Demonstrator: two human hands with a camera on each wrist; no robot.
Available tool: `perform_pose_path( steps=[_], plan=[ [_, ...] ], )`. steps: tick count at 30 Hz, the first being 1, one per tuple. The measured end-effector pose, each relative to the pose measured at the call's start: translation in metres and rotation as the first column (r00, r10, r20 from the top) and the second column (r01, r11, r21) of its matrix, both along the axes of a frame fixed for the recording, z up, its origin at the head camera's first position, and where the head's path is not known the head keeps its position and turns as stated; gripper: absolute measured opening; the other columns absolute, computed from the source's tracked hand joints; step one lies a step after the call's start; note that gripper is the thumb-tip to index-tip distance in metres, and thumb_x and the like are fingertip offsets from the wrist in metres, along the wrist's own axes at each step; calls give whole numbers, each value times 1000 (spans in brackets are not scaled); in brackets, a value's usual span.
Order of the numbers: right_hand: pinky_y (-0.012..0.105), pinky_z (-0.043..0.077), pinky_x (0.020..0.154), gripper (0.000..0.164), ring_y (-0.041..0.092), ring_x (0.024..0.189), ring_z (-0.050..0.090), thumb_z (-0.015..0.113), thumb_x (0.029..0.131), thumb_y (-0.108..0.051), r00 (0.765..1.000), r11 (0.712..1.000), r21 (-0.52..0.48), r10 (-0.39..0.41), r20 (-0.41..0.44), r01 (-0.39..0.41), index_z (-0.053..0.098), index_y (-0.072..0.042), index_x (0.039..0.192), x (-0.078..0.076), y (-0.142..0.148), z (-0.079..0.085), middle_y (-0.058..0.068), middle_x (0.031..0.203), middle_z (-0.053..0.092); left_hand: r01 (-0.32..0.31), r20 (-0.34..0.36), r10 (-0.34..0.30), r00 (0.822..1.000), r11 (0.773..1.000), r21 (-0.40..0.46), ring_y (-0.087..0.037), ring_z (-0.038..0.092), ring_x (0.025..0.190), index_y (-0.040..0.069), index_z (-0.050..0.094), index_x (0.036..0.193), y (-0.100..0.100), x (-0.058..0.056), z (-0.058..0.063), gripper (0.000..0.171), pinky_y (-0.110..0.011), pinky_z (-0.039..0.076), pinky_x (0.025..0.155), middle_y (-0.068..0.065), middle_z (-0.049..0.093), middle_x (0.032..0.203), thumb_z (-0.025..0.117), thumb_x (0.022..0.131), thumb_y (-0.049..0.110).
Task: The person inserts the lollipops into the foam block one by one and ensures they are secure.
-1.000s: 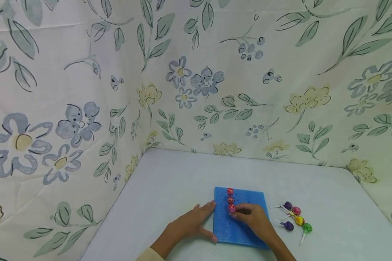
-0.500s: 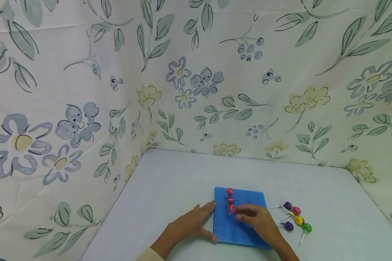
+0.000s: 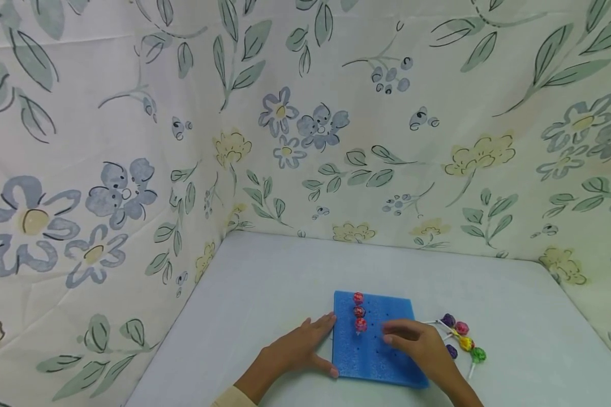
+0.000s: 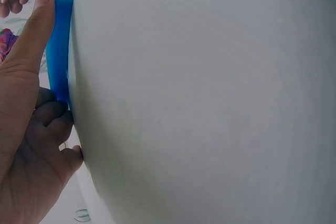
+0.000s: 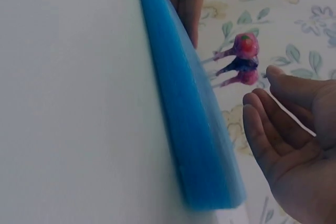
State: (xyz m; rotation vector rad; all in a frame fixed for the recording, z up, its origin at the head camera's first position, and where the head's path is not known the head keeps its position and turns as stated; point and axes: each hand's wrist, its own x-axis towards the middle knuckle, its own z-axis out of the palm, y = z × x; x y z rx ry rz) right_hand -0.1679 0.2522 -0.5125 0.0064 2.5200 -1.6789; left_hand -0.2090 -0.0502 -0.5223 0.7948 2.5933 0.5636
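Observation:
A blue foam board [image 3: 356, 362] dotted with small holes lies on the white table. Three wrapped lollipops stand upright in a column near its left side: a far red one [image 3: 358, 298], a dark red middle one [image 3: 359, 311] and a pink-red near one [image 3: 361, 324]. My left hand [image 3: 297, 347] rests against the board's left edge, thumb and fingers spread along it. Over the right half of the board hovers my right hand [image 3: 417, 345], fingers loosely bent and nothing between them. In the right wrist view its fingertips are apart from the lollipop heads [image 5: 245, 45].
Right of the board lie several loose lollipops: a purple one [image 3: 448, 320], a pink one [image 3: 462, 328], a yellow one [image 3: 467, 343], a green one [image 3: 479, 355] and another purple one [image 3: 452, 351], partly behind my right hand. Floral cloth [image 3: 336, 186] hangs around the table.
My right hand has let go of the nearest lollipop and drawn away to the right, its fingers parting. The left hand stays at the board's edge.

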Motion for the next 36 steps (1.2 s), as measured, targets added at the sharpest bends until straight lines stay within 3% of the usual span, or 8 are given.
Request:
perform_pose_path(
  steps=[12, 20, 27, 36],
  plan=[
    [29, 63, 88, 36, 8, 103, 74, 80, 97, -29, 994, 994, 17, -106, -18, 106, 76, -7, 125, 14, 30, 5, 10, 120, 78, -11, 17, 11, 1000, 1000, -1, -20, 29, 161, 24, 27, 170, 0, 0, 1, 119, -53, 32, 127, 9, 27, 175, 84, 76, 70],
    [19, 61, 83, 39, 3, 99, 74, 81, 96, -30, 982, 984, 51, -167, -84, 172, 76, -4, 125, 21, 51, 13, 9, 117, 80, -23, 37, 23, 999, 1000, -3, -27, 29, 161, 24, 28, 170, 0, 0, 3, 118, -55, 34, 126, 10, 26, 175, 84, 76, 69],
    [22, 62, 83, 49, 2, 99, 74, 81, 96, -37, 970, 969, 46, -242, -36, 243, 73, -3, 131, 26, 68, 14, 8, 120, 79, -25, 40, 25, 999, 1000, -6, -27, 29, 161, 26, 26, 170, 1, -1, 1, 119, -55, 34, 125, 10, 26, 175, 83, 76, 71],
    [18, 60, 82, 52, -6, 97, 71, 79, 97, -40, 960, 954, 112, -278, -22, 279, 72, -4, 133, 28, 93, 12, 3, 120, 79, -25, 36, 25, 999, 1000, -6, -26, 29, 161, 25, 27, 170, 1, -1, 1, 120, -55, 34, 126, 10, 26, 175, 84, 75, 71]
  ],
)
